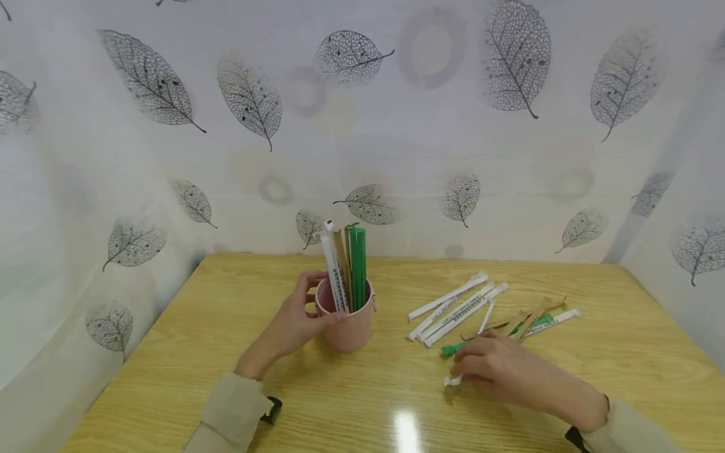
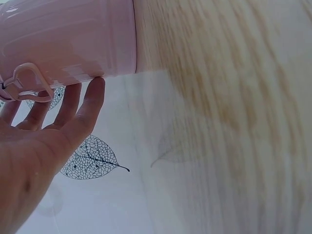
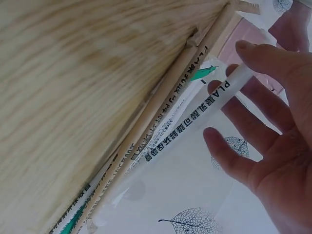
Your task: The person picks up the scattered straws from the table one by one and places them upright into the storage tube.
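My left hand (image 1: 294, 322) holds a pink cup (image 1: 352, 333) upright on the table, fingers round its far side and thumb at the rim. Paper-wrapped straws stand in it: a white one (image 1: 333, 267), brown ones and green ones (image 1: 359, 267). In the left wrist view, fingertips meet the wall of the pink cup (image 2: 73, 39) near a small loop handle. My right hand (image 1: 504, 371) is at the near side of a loose pile of straws. Its thumb and fingers pinch a white wrapped straw (image 3: 195, 119) with dark printing, seen in the right wrist view.
Several white wrapped straws (image 1: 459, 311) lie side by side right of the cup. Brown, green and white ones (image 1: 544, 321) overlap farther right. A leaf-patterned curtain (image 1: 396, 138) surrounds the wooden table (image 1: 391, 390) at the back and sides.
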{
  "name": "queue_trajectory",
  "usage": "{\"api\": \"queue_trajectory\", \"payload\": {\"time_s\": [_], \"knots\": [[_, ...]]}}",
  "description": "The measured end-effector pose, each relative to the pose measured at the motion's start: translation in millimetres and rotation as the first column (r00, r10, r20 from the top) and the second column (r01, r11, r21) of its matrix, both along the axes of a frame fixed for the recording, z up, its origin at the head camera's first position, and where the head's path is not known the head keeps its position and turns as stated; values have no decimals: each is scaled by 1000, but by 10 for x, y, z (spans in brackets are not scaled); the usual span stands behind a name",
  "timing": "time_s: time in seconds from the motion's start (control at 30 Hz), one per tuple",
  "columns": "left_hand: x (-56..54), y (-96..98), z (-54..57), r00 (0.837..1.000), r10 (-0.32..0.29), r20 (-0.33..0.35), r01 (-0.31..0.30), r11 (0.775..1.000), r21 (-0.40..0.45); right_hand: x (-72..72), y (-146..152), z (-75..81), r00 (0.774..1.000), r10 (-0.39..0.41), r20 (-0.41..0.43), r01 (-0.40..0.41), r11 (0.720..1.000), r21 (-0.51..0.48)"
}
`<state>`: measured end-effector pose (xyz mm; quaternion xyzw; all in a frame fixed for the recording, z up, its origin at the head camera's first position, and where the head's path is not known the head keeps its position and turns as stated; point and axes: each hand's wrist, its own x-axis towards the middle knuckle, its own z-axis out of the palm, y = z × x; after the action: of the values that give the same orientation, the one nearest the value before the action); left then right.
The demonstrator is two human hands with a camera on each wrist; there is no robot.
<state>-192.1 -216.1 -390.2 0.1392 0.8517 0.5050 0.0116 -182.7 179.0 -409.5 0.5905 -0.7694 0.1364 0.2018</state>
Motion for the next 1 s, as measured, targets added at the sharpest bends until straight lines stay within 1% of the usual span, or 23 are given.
{"api": "queue_trajectory", "payload": {"time_s": [0.1, 0.23, 0.3, 0.37, 0.47, 0.57, 0.63, 0.7, 0.83, 1.0], "knots": [[-1, 0, -7, 1000, -4, 0, 4, 1000, 0, -35, -7, 19, 999, 33, -1, -33, 997, -68], [-7, -5, -19, 1000, -6, -2, 6, 1000, -3, -98, -10, 71, 996, 85, 17, -82, 985, -153], [-7, -10, -21, 1000, -1, 0, 1, 1000, -5, -129, -13, 111, 995, 99, 33, -91, 979, -185], [-7, -14, -21, 1000, 2, 2, -2, 1000, -2, -153, -8, 152, 996, 86, 37, -76, 974, -213], [-7, -15, -22, 1000, 2, 3, -2, 1000, -4, -173, 9, 227, 999, 36, 22, -29, 968, -248], [-5, -13, -23, 1000, 1, 5, -1, 1000, -10, -193, 17, 309, 999, -30, -27, 21, 958, -285], [-4, -13, -21, 1000, 4, 2, -4, 1000, -11, -224, 5, 367, 996, -50, -69, 26, 950, -311], [-6, -11, -17, 1000, 6, -1, -6, 1000, -11, -266, -8, 422, 993, -58, -106, 19, 942, -336], [-11, -5, -4, 1000, 0, 1, 0, 1000, -10, -360, -35, 502, 983, -44, -178, -27, 927, -375], [-17, -3, 6, 1000, -2, 7, 2, 1000, -11, -442, -67, 573, 974, -30, -226, -69, 905, -420]]}}
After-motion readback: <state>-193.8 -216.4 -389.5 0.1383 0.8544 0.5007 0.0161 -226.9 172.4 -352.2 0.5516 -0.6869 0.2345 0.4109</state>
